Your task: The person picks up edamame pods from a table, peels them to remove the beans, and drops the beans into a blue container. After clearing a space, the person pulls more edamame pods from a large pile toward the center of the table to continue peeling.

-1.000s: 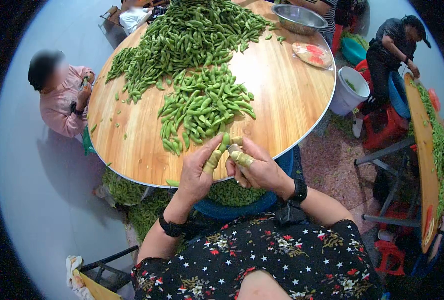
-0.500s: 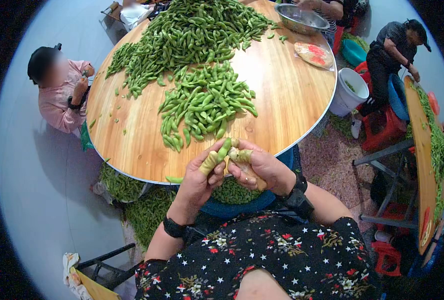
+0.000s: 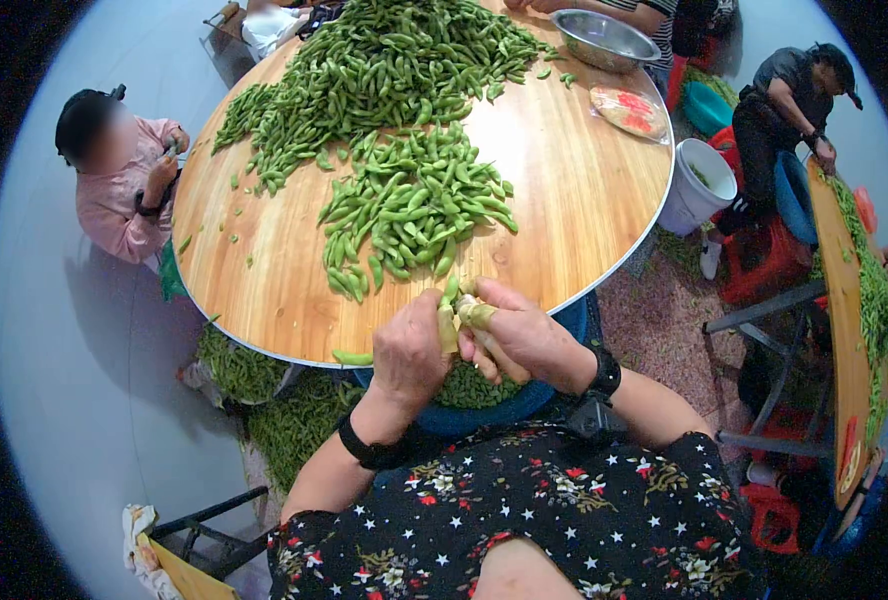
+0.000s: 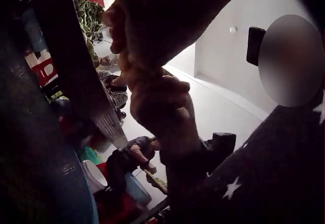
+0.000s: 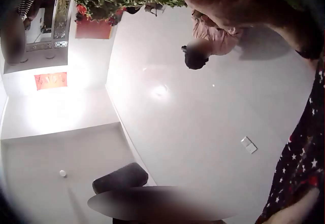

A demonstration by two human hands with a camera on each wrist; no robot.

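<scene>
Both hands meet just above the near edge of the round wooden table (image 3: 564, 200). Between thumb and forefinger, the left hand (image 3: 407, 350) pinches a green pod (image 3: 451, 291), its knuckles turned up. The right hand (image 3: 532, 343) pinches at the pod's right side, lower fingers curled. Yellow-green coverings wrap thumbs and fingertips. A heap of pods (image 3: 414, 210) lies beyond the hands, and a single pod (image 3: 352, 357) rests at the table edge. In the left wrist view the left hand (image 4: 172, 16) is dark against the right hand (image 4: 162, 102); the pod cannot be made out there.
A blue tub (image 3: 499, 410) of shelled beans stands below the hands. Farther back are a larger pod pile (image 3: 384, 75), a metal bowl (image 3: 604, 40) and a flat packet (image 3: 629, 110). A white bucket (image 3: 697, 185) stands right of the table; other people sit around.
The left hand has rolled over so its back faces up, with the pod lower between both hands. The right hand stays close to it. A person across the table has drawn back from the metal bowl.
</scene>
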